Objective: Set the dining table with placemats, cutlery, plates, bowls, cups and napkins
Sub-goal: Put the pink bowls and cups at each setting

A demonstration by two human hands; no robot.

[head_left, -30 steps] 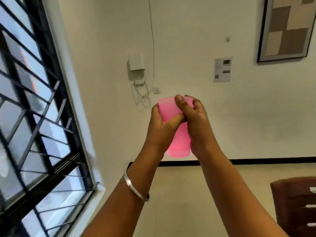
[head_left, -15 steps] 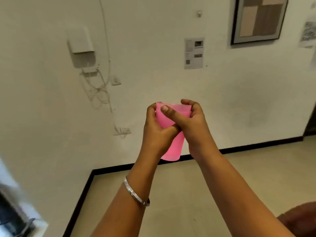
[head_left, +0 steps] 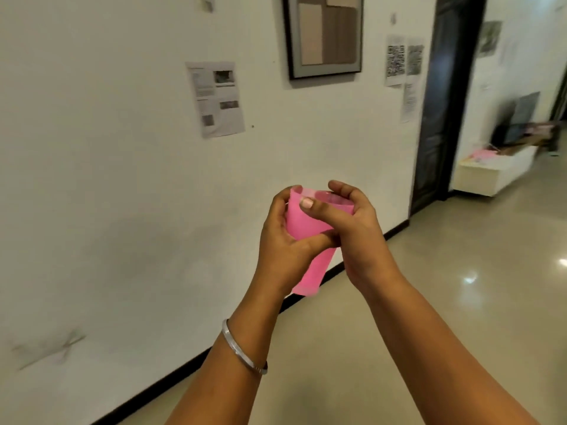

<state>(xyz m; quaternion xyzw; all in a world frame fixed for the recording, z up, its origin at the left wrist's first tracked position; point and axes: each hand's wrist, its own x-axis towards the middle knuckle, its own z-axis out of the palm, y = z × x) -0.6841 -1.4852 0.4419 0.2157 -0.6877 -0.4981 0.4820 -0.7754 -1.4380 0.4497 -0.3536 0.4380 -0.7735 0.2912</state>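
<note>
Both hands (head_left: 319,240) around pink cup (head_left: 310,228)

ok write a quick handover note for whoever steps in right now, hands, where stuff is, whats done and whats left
Left hand: grips the pink cup from the left side.
Right hand: grips the same cup, thumb across its front.
Cup: upright, held in the air in front of a white wall. It may be more than one cup nested; cannot tell.
Done: cup fetched. The dining table is not in view, so its state is unknown.
Left: carry the cup to the table and set it down, then finish any remaining settings.
</note>
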